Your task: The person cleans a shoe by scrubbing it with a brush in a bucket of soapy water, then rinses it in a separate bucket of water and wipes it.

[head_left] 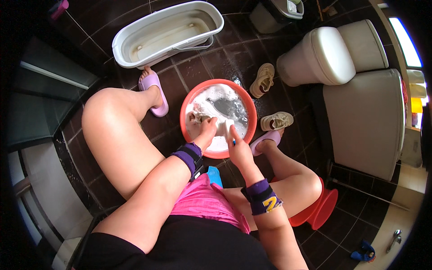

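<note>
A wet whitish shoe [209, 110] lies tilted in the left and lower part of a round coral-red basin [253, 109], its darker, brownish opening toward the left wall. White foam covers much of the greyish water around it. A brush with a pale head [229, 123] and a bit of blue meets its right end.

Orange-red basin [216, 155], white suds [219, 92], purple-and-black wristbands [261, 196], pink shorts [201, 200]
</note>
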`<state>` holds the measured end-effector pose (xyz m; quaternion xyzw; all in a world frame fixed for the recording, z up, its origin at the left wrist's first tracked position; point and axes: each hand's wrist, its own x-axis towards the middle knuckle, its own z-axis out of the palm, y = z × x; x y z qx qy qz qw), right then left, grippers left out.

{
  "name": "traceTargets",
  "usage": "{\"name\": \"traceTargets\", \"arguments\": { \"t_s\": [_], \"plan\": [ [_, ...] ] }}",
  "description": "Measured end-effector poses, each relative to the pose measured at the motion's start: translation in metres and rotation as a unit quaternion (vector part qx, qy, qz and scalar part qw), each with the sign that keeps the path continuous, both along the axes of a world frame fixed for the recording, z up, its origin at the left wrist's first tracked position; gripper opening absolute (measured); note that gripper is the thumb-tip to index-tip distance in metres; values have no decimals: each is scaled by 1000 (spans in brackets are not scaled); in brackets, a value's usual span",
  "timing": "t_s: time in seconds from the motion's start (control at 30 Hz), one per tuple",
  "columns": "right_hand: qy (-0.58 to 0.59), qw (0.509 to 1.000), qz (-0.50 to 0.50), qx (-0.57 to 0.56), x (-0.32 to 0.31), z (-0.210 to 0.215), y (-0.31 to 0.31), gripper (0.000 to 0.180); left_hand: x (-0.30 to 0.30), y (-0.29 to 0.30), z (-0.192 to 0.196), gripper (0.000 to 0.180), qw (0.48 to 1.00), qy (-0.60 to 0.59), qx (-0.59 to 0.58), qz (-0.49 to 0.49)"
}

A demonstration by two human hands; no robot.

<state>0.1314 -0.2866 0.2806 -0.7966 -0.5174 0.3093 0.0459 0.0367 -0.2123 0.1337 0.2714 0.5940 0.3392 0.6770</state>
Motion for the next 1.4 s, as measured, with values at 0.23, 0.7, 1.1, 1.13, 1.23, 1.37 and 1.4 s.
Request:
{"name": "traceTargets", "arguments": {
  "t_s": [0.23,0.7,1.1,1.13,1.23,1.37,1.4],
  "plan": [
    [11,997,76,-26,-13,-54,56,55,-23,21,-19,38,975,219,17,-25],
    [95,986,49,-130,-19,-138,159,53,-44,84,-90,37,990,136,-18,-14],
    [137,971,149,-127,-20,-127,204,54,-70,148,-118,37,991,126,-44,-29],
    [119,970,151,-151,-24,-140,220,54,-69,150,-116,38,993,98,-64,-19],
    [37,994,59,-87,-28,-205,264,53,-56,160,-111,39,986,137,-42,-82],
    [6,997,27,-77,-31,-231,295,53,-50,186,-115,38,995,97,-7,-30],
    [42,992,49,-111,-38,-225,292,53,-61,183,-126,37,994,109,10,2]
  ]
}}
